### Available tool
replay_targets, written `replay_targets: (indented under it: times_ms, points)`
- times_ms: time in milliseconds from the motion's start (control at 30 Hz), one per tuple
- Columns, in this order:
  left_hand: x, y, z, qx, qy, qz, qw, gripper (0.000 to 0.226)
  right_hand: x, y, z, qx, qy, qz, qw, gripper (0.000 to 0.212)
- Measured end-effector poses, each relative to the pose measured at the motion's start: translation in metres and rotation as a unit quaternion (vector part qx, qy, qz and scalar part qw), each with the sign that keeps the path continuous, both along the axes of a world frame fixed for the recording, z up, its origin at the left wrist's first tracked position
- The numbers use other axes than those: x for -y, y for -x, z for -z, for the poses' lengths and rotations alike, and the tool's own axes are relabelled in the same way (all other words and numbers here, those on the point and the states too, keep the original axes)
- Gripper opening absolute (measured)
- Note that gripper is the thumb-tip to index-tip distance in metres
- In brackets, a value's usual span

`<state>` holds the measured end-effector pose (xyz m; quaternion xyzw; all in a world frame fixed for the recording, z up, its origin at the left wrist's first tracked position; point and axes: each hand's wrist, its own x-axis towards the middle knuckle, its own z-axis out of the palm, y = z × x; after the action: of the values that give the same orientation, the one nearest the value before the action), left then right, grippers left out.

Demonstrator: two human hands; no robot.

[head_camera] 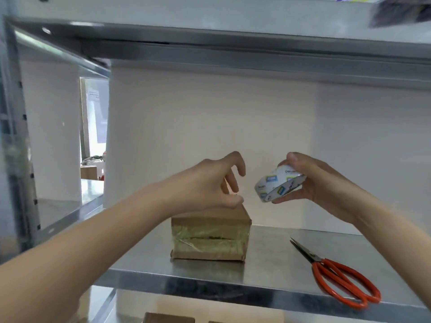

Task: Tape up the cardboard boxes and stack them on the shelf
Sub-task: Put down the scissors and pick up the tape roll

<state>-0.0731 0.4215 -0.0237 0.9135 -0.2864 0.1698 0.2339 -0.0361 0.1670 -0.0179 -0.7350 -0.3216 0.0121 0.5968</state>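
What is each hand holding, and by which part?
The right hand holds the tape roll by its rim, thumb above, fingers below. The left hand pinches thumb to finger; tape there cannot be told.

Bright, soft light, a little blurry.
Your shelf (268, 252) shines along its front edge, and the far top corners look smeared and bent.

Single view, from my head. It faces forward and slightly down into one bay of the grey sheet-metal shelf (268, 252), at close range. My left hand (210, 185) and right hand (324, 183) sit mid-frame, forearms entering from both lower corners. The view is near enough that print on the white tape roll (277, 186) in my right fingers (294, 159) partly reads. Wide lens; shelf edges bow toward the borders.
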Motion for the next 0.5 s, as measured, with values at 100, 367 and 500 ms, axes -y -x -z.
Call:
replay_targets:
  times_ms: [100, 367, 500]
  points:
    - [-0.011, -0.003, 0.011, -0.019, -0.006, 0.019, 1.0, 0.048, -0.02, -0.002, -0.002, 0.003, 0.022, 0.01, 1.0, 0.067]
    - [-0.033, -0.01, 0.017, 0.039, 0.018, 0.008, 0.999, 0.02, -0.049, -0.007, -0.011, -0.007, 0.053, 0.035, 0.998, 0.048]
    - [-0.043, -0.013, 0.012, 0.008, 0.076, 0.005, 0.997, 0.026, -0.055, -0.007, -0.016, 0.004, 0.075, 0.043, 0.996, 0.049]
